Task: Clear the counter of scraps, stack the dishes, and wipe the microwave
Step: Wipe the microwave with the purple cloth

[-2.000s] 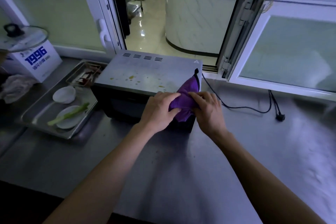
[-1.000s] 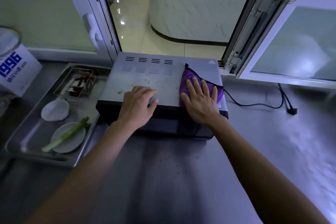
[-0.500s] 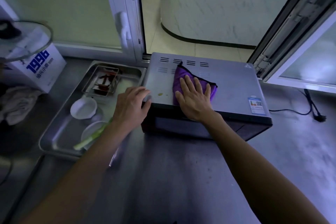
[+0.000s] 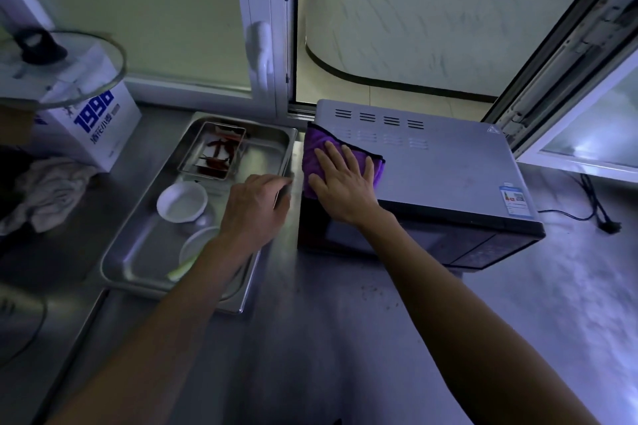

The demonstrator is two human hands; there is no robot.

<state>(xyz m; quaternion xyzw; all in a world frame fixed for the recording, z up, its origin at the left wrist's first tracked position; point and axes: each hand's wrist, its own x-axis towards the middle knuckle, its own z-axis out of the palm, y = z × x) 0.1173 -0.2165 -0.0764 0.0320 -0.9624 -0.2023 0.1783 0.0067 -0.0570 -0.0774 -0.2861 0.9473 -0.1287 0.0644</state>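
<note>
While pressed flat on the purple cloth [image 4: 312,152] at the microwave [image 4: 445,162] top's nine-o'clock edge, right hand [image 4: 345,183] fingers straight, spread; left hand [image 4: 257,209] loosely curled, touching the metal tray [image 4: 138,262] rim

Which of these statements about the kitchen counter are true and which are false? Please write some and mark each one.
1. The right hand presses flat on the purple cloth on top of the grey microwave oven. True.
2. The purple cloth lies at the microwave's right edge. False: it lies at the left edge.
3. The small white bowl sits in the large steel tray. True.
4. The window behind the microwave is closed. False: it stands open.
5. The small steel dish in the tray holds red chillies. True.
6. The left hand holds the cloth. False: it is over the tray's right rim, away from the cloth.
</note>
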